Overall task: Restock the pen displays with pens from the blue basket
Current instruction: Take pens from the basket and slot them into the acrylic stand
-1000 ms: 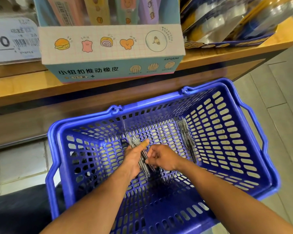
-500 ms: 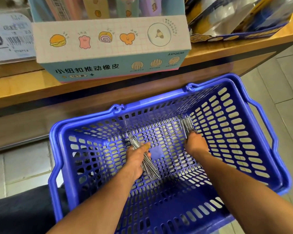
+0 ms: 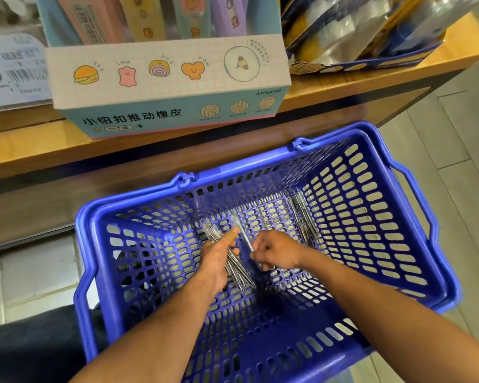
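The basket (image 3: 415, 244) is taken as the landmark. It is seen from above, tilted, with its perforated walls and floor exposed.

Inside the basket, at centre-left, the left hand (image 3: 219, 261) is clenched around a bundle (image 3: 233, 261) of clear-barrelled pens. The bundle is gripped at its middle; its ends project beyond the hand toward the basket's far wall and near wall. The thumb is laid along the bundle's top.

Just beside it, toward the basket's centre, the right hand (image 3: 277, 252) is curled and a single pen (image 3: 244, 236) is pinched in its fingers. That pen is angled toward the far wall, close to the bundle; contact between them cannot be determined.

A loose group of pens (image 3: 302, 214) is found on the basket floor against the right wall, apart from both hands.

Beyond the basket's far rim a wooden shelf (image 3: 371, 84) is noted. On it, an eraser box (image 3: 172, 87) with cartoon prints is stood, and a tray of wrapped packs (image 3: 365, 31) is placed to its right.
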A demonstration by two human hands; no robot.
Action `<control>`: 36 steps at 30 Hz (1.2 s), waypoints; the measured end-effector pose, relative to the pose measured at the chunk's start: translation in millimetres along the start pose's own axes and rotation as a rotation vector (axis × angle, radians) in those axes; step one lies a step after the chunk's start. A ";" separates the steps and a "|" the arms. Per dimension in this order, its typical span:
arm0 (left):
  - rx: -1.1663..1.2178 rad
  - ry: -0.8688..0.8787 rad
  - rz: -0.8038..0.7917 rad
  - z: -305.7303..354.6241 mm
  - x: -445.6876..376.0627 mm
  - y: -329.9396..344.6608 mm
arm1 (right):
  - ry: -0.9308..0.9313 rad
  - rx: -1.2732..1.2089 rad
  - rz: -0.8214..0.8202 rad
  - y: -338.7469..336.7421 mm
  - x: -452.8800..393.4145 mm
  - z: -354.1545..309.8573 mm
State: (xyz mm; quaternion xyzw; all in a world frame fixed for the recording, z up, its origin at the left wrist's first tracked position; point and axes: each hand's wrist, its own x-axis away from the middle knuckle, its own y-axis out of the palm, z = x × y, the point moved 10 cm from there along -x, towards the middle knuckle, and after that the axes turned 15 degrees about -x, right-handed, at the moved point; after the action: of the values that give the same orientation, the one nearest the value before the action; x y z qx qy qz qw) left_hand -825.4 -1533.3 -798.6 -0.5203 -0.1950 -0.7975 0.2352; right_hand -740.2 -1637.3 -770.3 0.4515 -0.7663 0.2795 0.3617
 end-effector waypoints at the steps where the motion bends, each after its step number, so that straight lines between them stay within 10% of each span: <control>1: 0.015 0.007 -0.024 1.7 0.2 1.7 | -0.022 0.006 -0.029 8.7 1.7 -5.1; 11: -0.026 -0.050 0.010 -1.9 0.1 -1.6 | -0.043 -0.054 -0.079 14.7 3.0 -15.5; 17: -0.062 -0.075 0.029 -8.0 -3.3 -7.2 | 0.221 0.326 0.678 -116.9 15.3 36.8; 23: -0.014 -0.059 0.001 -5.0 -3.9 -4.3 | 0.342 0.656 0.513 -114.6 5.3 67.6; 36: -0.011 -0.047 0.021 -6.4 -4.2 -6.3 | 0.321 0.521 0.573 -103.5 -1.2 68.2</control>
State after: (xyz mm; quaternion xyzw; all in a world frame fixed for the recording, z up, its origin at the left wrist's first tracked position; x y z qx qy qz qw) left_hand -832.3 -1531.0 -805.3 -0.5421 -0.1908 -0.7836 0.2361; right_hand -667.9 -1733.4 -800.5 0.2473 -0.6984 0.6201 0.2581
